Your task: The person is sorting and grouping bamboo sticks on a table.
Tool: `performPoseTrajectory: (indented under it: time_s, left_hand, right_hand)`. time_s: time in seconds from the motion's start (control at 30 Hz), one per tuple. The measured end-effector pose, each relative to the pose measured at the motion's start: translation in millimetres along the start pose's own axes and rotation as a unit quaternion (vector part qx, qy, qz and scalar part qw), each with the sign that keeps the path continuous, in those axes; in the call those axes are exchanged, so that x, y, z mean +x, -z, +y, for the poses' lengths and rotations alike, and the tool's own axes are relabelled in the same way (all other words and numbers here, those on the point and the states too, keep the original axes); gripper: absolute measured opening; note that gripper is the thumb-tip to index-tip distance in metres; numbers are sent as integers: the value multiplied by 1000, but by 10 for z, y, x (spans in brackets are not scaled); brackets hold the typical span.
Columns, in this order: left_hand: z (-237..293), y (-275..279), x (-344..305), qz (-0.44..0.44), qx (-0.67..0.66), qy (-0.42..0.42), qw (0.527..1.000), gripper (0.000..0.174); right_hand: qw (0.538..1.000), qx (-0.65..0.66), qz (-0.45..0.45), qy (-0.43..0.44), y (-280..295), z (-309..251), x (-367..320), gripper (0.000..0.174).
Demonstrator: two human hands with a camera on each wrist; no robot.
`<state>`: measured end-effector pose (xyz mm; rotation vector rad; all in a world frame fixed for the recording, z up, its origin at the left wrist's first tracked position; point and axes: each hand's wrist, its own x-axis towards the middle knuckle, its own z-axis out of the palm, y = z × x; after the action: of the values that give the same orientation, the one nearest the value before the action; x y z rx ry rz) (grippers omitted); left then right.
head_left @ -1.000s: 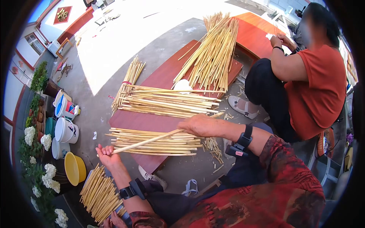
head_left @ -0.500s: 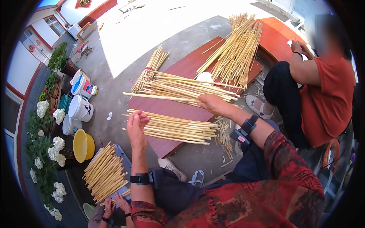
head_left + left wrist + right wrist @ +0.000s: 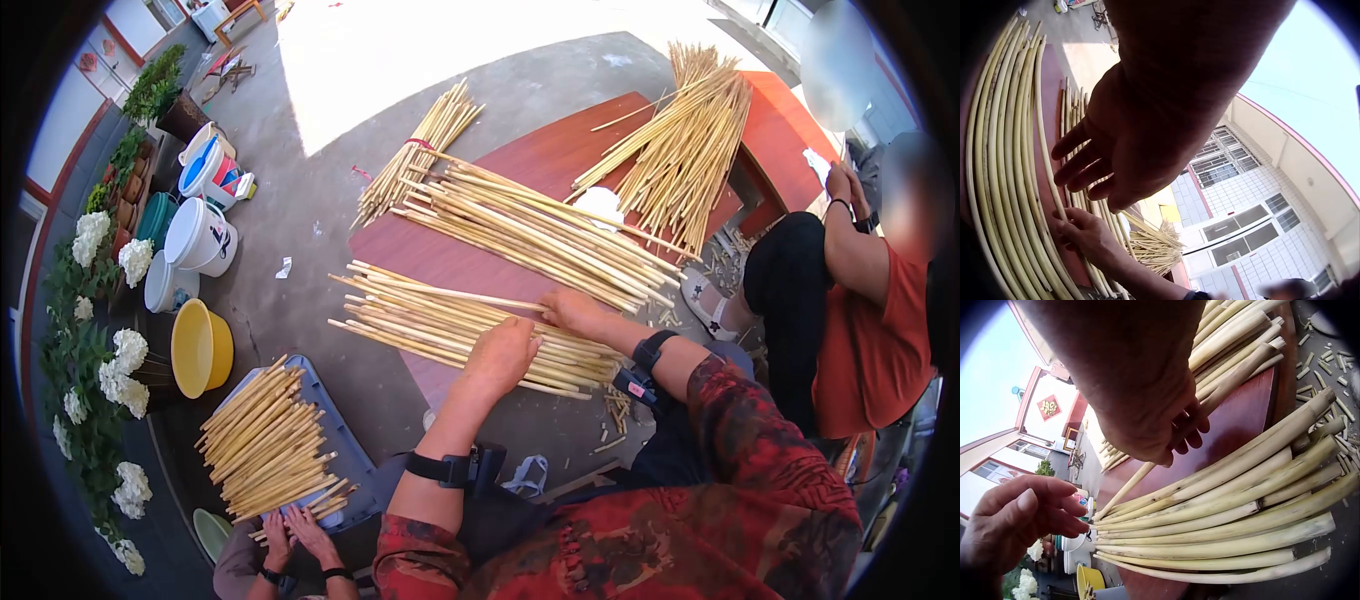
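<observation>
My right hand [image 3: 575, 312] holds a pale, straight stalk [image 3: 450, 292] near its right end, along the upper edge of the nearer row of stalks [image 3: 430, 335]. The fingers curl round it in the right wrist view. Just left of that, my left hand [image 3: 503, 352] hovers over the same row; in the left wrist view its fingers hang loosely spread with nothing between them. Behind lies a second row of stalks [image 3: 540, 225], across the dark red board [image 3: 440, 255] from the first.
A tied bundle [image 3: 415, 150] and a large heap of stalks [image 3: 690, 150] lie farther back. Shorter stalks fill a blue tray [image 3: 345, 440], where another person's hands [image 3: 300, 535] rest. A person in orange [image 3: 865, 350] sits at right. Buckets [image 3: 205, 240] and a yellow basin [image 3: 200, 350] stand left.
Both hands held one stalk at first; the left let go while the right carried it over the back row. Now the right hand holds a stalk at the nearer row, and the left has come close beside it.
</observation>
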<state>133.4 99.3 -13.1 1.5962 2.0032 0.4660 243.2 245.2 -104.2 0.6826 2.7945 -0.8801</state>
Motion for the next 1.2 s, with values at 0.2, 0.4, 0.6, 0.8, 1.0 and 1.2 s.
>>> performPoseTrajectory:
  time_s: [0.2, 0.4, 0.6, 0.8, 1.0, 1.2]
  left_hand:
    - [-20, 31, 25, -25, 1, 3, 1000, 24]
    - [-103, 147, 50, -43, 19, 26, 999, 26]
    - [-211, 258, 15, -22, 8, 64, 998, 27]
    - [-212, 265, -35, -25, 10, 65, 998, 28]
    - [-228, 265, -57, -24, 12, 59, 998, 28]
    - [-238, 253, -51, -17, 7, 50, 999, 28]
  right_hand:
    - [996, -70, -56, -12, -39, -92, -11, 22]
    - [993, -68, -90, -21, 16, -97, -85, 22]
    - [1000, -17, -21, 3, -146, -211, -134, 27]
    - [999, -27, 44, 2, -334, -268, -146, 42]
    - [998, -65, 4, 10, -286, -301, -41, 49]
    - [990, -46, 130, 19, -357, -334, -24, 48]
